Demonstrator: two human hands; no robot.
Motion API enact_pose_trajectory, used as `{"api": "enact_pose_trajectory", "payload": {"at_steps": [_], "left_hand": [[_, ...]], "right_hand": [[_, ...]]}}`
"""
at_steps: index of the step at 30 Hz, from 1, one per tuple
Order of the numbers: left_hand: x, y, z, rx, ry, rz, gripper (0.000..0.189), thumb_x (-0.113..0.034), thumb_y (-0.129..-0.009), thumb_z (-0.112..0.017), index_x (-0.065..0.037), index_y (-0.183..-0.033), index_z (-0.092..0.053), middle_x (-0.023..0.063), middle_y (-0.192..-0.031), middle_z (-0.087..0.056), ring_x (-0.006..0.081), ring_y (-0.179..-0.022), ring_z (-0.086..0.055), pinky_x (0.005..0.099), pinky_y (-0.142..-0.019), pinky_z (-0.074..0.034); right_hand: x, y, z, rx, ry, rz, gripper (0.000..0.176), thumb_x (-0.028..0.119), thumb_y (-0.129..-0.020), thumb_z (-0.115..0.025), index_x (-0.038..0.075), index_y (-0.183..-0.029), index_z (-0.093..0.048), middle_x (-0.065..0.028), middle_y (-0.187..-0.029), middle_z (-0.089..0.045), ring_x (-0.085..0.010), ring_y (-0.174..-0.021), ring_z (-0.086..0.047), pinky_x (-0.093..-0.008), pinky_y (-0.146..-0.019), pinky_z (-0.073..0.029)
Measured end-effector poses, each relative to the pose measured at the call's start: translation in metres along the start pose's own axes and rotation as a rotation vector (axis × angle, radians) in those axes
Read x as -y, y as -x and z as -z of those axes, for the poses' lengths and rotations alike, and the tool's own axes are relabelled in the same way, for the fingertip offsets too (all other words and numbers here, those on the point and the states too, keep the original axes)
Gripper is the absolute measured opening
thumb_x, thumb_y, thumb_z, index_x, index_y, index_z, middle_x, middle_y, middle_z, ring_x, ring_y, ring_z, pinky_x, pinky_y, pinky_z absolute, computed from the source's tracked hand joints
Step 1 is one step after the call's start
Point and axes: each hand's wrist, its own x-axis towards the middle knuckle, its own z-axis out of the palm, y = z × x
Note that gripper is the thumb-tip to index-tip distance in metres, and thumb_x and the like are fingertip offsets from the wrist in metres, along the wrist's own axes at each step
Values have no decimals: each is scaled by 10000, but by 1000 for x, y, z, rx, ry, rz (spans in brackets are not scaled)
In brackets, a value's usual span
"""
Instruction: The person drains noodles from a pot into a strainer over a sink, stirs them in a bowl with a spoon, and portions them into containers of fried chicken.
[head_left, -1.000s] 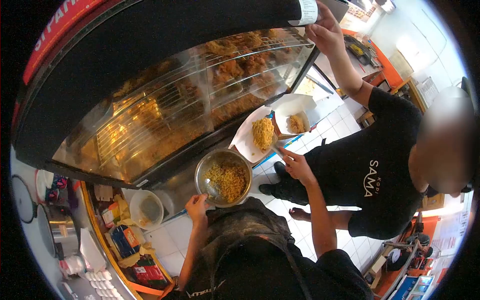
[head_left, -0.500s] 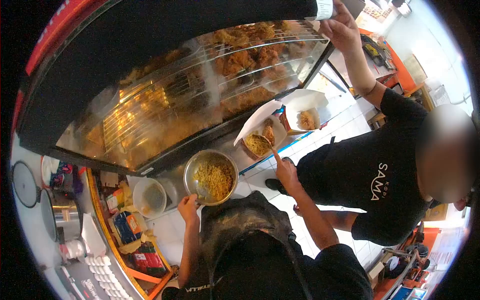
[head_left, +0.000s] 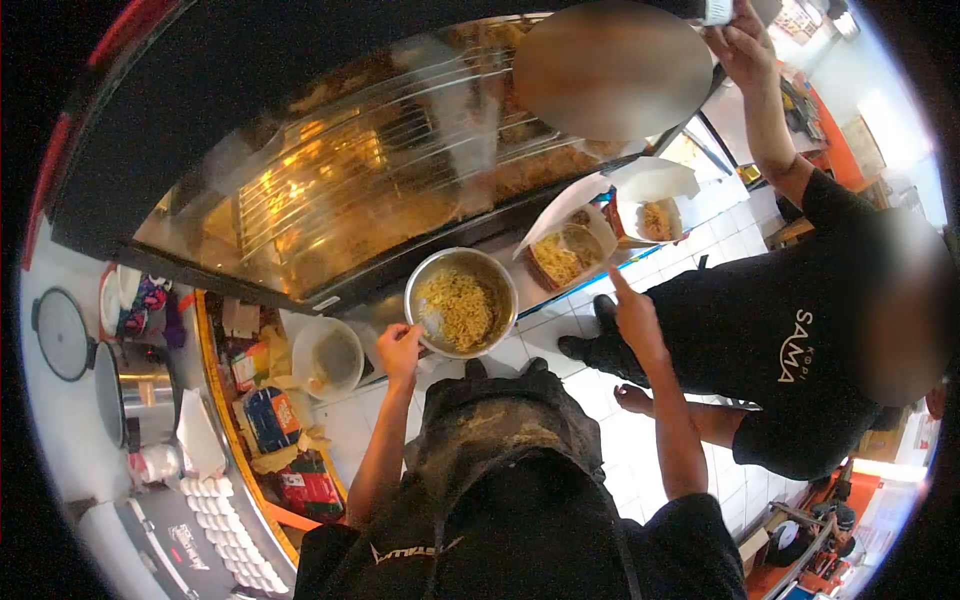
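My left hand [head_left: 400,350] is closed on the near-left rim of a round metal bowl [head_left: 412,300] that holds yellow noodles [head_left: 465,308]. Farther right, my right hand [head_left: 640,318] grips what looks like a metal spoon [head_left: 590,243] above an open paper-lined takeaway box [head_left: 541,272]. Noodles [head_left: 560,260] lie in that box, and the spoon partly hides the brown fried piece at its far side. A second lined box [head_left: 625,222] stands just to the right with a fried piece [head_left: 657,220] in it.
A glass heated display case [head_left: 350,190] runs along the far side of the counter. Left of the bowl is a pale plastic tub [head_left: 328,358], near a shelf of packets [head_left: 272,418]. A co-worker [head_left: 790,310] stands at the right, one hand [head_left: 742,50] raised to the case top.
The view has shifted, so the bowl and boxes appear farther right. My right hand has tilted the spoon over the first box, and more noodles show there. My left hand stays on the bowl.
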Motion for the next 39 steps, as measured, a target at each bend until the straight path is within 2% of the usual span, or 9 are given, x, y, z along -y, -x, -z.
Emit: {"api": "enact_pose_trajectory", "payload": {"at_steps": [4, 6, 12, 16, 21, 22, 29, 34, 39], "left_hand": [[-11, 13, 11, 57, -61, -139, 165, -89, -764, -713, 22, -744, -594, 45, -661, -587, 86, -583, -561, 256, -478, -499], [-6, 18, 11, 80, -125, -207, 132, -63, -752, -702, 17, -754, -596, 52, -696, -599, 87, -589, -569, 257, -493, -503], [-33, 44, 4, 245, -93, -313, 181, -59, -757, -692, 56, -705, -562, 62, -743, -577, 107, -657, -573, 264, -559, -485], [-27, 34, 12, 231, -227, -313, 182, -120, -752, -707, 19, -738, -591, 41, -702, -583, 115, -639, -573, 291, -558, -470], [-58, 77, 15, 385, -283, -358, 212, -112, -748, -704, -17, -715, -517, 40, -682, -452, 136, -639, -457, 314, -569, -392], [-45, 67, 14, 345, -400, -679, 236, -95, -751, -696, -13, -695, -482, 39, -679, -425, 135, -639, -422, 311, -571, -378], [-50, 103, 17, 490, -529, -472, 261, -45, -685, -695, -25, -662, -436, 32, -624, -376, 148, -581, -362, 336, -547, -334], [-19, 109, 4, 683, -440, -655, 271, -55, -674, -703, -30, -670, -433, 56, -621, -354, 174, -569, -337, 333, -546, -335], [-27, 177, 22, 757, -563, -688, 276, -122, -662, -739, -4, -718, -496, 126, -665, -471, 261, -612, -451, 361, -605, -405]], "right_hand": [[108, 77, 61, 49, -243, -2, 569, -25, -875, -470, 114, -1425, -427, -235, -857, -642, -393, -743, -626, -432, -701, -510], [100, 86, 16, 3, -131, 315, 594, -39, -875, -448, 147, -1438, -416, -238, -928, -645, -394, -827, -636, -433, -747, -512], [105, 77, -73, 212, 64, 236, 659, 5, -896, -444, 255, -1489, -305, -225, -967, -592, -394, -879, -635, -468, -758, -532], [124, 110, -11, 350, 356, 490, 768, -13, -853, -481, 316, -1507, -249, -158, -911, -543, -335, -754, -619, -446, -663, -552], [92, 106, -22, -120, 127, 545, 799, 14, -842, -516, 327, -1514, -217, -192, -978, -562, -327, -789, -633, -410, -603, -563], [87, 97, -39, -40, 213, 479, 748, 49, -863, -501, 293, -1513, -225, -230, -1082, -555, -348, -868, -644, -411, -641, -573], [91, 218, 7, 176, 366, 276, 656, 131, -914, -499, 244, -1505, -238, -213, -1069, -569, -316, -826, -661, -403, -595, -554], [64, 234, -17, 32, 281, 251, 726, 106, -895, -526, 254, -1523, -192, -215, -1090, -571, -314, -809, -660, -371, -622, -555], [9, 328, -21, 138, 279, 190, 722, 42, -884, -488, 242, -1520, -209, -136, -823, -624, -281, -696, -642, -372, -561, -533]]}}
